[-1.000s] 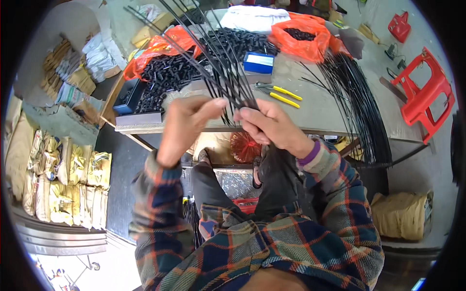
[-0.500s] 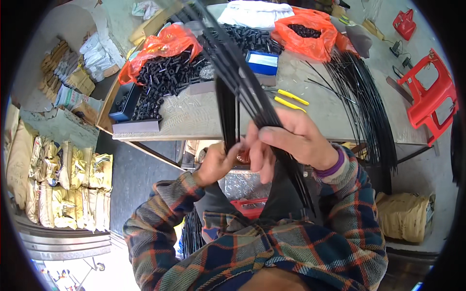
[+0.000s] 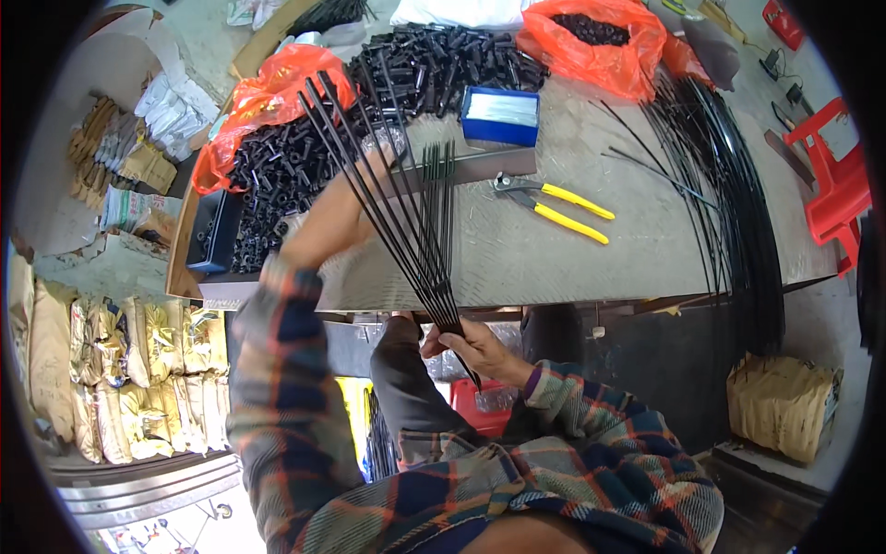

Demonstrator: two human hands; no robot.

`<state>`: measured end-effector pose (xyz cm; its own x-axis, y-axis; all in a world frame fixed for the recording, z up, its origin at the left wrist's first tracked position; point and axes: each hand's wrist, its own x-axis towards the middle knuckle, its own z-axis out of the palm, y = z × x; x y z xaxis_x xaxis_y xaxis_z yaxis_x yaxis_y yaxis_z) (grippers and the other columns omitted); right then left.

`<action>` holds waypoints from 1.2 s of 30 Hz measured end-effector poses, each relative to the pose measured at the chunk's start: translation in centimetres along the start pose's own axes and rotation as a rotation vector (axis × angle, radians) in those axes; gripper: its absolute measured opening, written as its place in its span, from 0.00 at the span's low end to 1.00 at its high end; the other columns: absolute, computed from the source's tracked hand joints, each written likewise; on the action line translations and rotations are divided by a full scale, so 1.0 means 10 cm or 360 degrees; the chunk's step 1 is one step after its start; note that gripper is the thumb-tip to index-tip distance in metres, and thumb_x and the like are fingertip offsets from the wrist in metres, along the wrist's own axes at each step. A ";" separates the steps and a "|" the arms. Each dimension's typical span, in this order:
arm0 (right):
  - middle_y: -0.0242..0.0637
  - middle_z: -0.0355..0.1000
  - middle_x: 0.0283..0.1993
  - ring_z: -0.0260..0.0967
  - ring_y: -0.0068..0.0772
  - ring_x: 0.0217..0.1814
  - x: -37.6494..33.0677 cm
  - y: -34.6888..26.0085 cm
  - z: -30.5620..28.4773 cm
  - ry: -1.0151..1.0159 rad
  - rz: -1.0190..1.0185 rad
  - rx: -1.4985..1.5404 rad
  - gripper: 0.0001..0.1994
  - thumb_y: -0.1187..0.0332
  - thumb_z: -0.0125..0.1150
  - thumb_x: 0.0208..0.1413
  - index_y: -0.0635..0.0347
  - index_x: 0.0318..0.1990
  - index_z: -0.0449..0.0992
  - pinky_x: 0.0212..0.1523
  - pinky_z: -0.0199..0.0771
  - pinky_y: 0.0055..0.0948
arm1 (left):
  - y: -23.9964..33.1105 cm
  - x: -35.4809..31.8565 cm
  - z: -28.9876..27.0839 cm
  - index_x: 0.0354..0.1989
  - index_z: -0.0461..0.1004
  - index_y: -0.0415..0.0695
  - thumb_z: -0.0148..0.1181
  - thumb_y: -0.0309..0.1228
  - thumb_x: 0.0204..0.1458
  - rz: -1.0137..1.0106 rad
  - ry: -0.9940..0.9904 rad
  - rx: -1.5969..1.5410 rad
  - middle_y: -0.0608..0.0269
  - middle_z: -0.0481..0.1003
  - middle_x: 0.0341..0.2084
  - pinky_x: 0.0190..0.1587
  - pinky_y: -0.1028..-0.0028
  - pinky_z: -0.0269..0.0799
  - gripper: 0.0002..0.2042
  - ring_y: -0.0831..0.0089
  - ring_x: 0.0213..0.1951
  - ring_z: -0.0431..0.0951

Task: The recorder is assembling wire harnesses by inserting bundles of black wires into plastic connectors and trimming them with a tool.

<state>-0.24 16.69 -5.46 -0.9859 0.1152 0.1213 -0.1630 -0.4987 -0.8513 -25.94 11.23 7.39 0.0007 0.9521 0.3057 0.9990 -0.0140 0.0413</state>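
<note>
My right hand (image 3: 484,351) is closed around the lower end of a fanned bundle of thin black rods (image 3: 406,245), above my lap at the table's front edge. The rods slant up and to the left over the table. Beside them stands a second group of thin black rods (image 3: 439,185) with dark greenish tips; whether my right hand holds these too cannot be told. My left hand (image 3: 365,175) reaches across the table behind the rods, near a clear plastic bag (image 3: 388,140) and the heap of black parts. Motion blur and the rods hide its fingers.
Yellow-handled cutters (image 3: 558,210) lie mid-table, below a blue box (image 3: 500,115) of pale strips. Black tubular parts (image 3: 443,69) are heaped behind. An orange bag (image 3: 600,55) stands at the back; long black rods (image 3: 729,194) overhang the right edge near a red stool (image 3: 835,175).
My left hand has left the rods at my lap and moved forward over the table. My right hand has moved down and left with its bundle. The view has shifted slightly.
</note>
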 end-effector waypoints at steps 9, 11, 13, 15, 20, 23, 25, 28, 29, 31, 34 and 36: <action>0.35 0.70 0.41 0.66 0.27 0.43 0.11 0.39 -0.41 -0.0555 0.0179 -0.0769 0.14 0.62 0.41 0.60 0.64 0.42 0.68 0.47 0.63 0.27 | 1.03 -0.41 0.24 0.60 0.54 0.47 0.54 0.61 0.35 0.0028 -0.0365 -0.0102 0.58 0.50 0.61 0.62 0.61 0.40 0.44 0.60 0.62 0.49; 0.40 0.70 0.40 0.65 0.30 0.45 0.23 0.35 -0.50 -0.0531 0.0182 -0.0885 0.17 0.57 0.44 0.58 0.63 0.43 0.68 0.47 0.62 0.29 | 1.05 -0.33 0.27 0.59 0.54 0.46 0.54 0.59 0.37 -0.0047 -0.0277 -0.0027 0.58 0.52 0.60 0.62 0.63 0.41 0.42 0.62 0.62 0.50; 0.45 0.68 0.43 0.65 0.40 0.47 0.23 0.23 -0.65 -0.0353 -0.0065 -0.1544 0.16 0.57 0.47 0.56 0.61 0.44 0.67 0.48 0.62 0.35 | 1.05 -0.31 0.27 0.59 0.55 0.46 0.53 0.58 0.39 -0.0082 -0.0187 0.0018 0.59 0.54 0.59 0.61 0.65 0.47 0.40 0.64 0.61 0.52; 0.47 0.67 0.44 0.64 0.44 0.47 0.16 0.18 -0.74 -0.0267 -0.0296 -0.1817 0.16 0.58 0.48 0.56 0.61 0.45 0.67 0.48 0.62 0.37 | 1.08 -0.32 0.29 0.59 0.55 0.46 0.53 0.57 0.40 -0.0111 -0.0149 0.0024 0.59 0.54 0.59 0.61 0.65 0.48 0.39 0.64 0.61 0.52; 0.46 0.70 0.36 0.68 0.47 0.38 -0.10 -0.61 -0.52 -0.1035 0.0215 -0.2420 0.12 0.61 0.51 0.52 0.58 0.39 0.70 0.38 0.66 0.40 | 1.04 -0.32 0.32 0.58 0.56 0.46 0.55 0.53 0.41 -0.0031 -0.0205 0.0124 0.59 0.56 0.58 0.61 0.64 0.49 0.36 0.60 0.61 0.52; 0.45 0.70 0.25 0.69 0.45 0.26 0.11 -1.51 -0.17 -0.1139 0.0266 -0.1628 0.11 0.61 0.51 0.53 0.58 0.36 0.71 0.29 0.69 0.35 | 1.03 -0.33 0.35 0.58 0.56 0.45 0.52 0.45 0.43 -0.0050 -0.0169 -0.0050 0.59 0.55 0.58 0.60 0.64 0.51 0.32 0.58 0.60 0.52; 0.36 0.72 0.32 0.71 0.31 0.30 0.39 -1.92 -0.29 -0.0982 -0.0198 -0.1878 0.09 0.67 0.51 0.54 0.62 0.39 0.71 0.33 0.72 0.24 | 1.02 -0.38 0.30 0.58 0.56 0.44 0.49 0.37 0.46 -0.0085 -0.0151 -0.0105 0.60 0.54 0.59 0.59 0.65 0.52 0.28 0.58 0.60 0.53; 0.33 0.70 0.30 0.68 0.21 0.32 1.07 -2.17 -0.69 -0.0222 -0.0093 -0.1454 0.09 0.68 0.52 0.53 0.66 0.35 0.71 0.33 0.69 0.19 | 1.04 -0.36 0.29 0.58 0.56 0.43 0.48 0.33 0.45 -0.0126 -0.0074 -0.0252 0.60 0.54 0.59 0.58 0.65 0.54 0.28 0.58 0.60 0.53; 0.33 0.71 0.29 0.69 0.22 0.31 1.34 -2.24 -0.96 -0.0066 -0.0194 -0.1792 0.08 0.68 0.52 0.52 0.65 0.34 0.72 0.32 0.69 0.21 | 1.05 -0.31 0.29 0.58 0.56 0.43 0.48 0.32 0.45 -0.0075 -0.0082 -0.0202 0.60 0.54 0.59 0.58 0.64 0.54 0.28 0.58 0.60 0.53; 0.34 0.71 0.28 0.69 0.27 0.31 1.78 -2.20 -1.34 0.0215 -0.0306 -0.2459 0.06 0.68 0.54 0.49 0.61 0.31 0.73 0.31 0.68 0.25 | 1.03 -0.29 0.31 0.58 0.56 0.42 0.48 0.31 0.44 -0.0033 -0.0103 -0.0141 0.60 0.54 0.59 0.58 0.64 0.55 0.28 0.58 0.60 0.53; 0.35 0.72 0.28 0.70 0.33 0.32 1.98 -2.16 -1.44 0.0339 -0.0151 -0.2988 0.05 0.67 0.56 0.46 0.56 0.29 0.74 0.32 0.68 0.30 | 1.02 -0.31 0.32 0.58 0.55 0.43 0.48 0.30 0.43 0.0011 -0.0147 -0.0019 0.61 0.54 0.59 0.58 0.64 0.54 0.29 0.58 0.60 0.53; 0.36 0.72 0.28 0.71 0.36 0.33 2.03 -2.15 -1.46 0.0323 0.0032 -0.3167 0.04 0.66 0.57 0.44 0.54 0.27 0.75 0.33 0.68 0.33 | 1.01 -0.33 0.33 0.59 0.55 0.44 0.49 0.32 0.43 -0.0025 -0.0137 -0.0028 0.62 0.53 0.60 0.59 0.64 0.51 0.30 0.60 0.61 0.52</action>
<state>-16.16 42.26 7.86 -0.9455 0.2718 0.1791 0.2495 0.9586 -0.1373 -15.66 8.96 3.65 -0.0104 0.9749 0.2223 0.9981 -0.0035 0.0621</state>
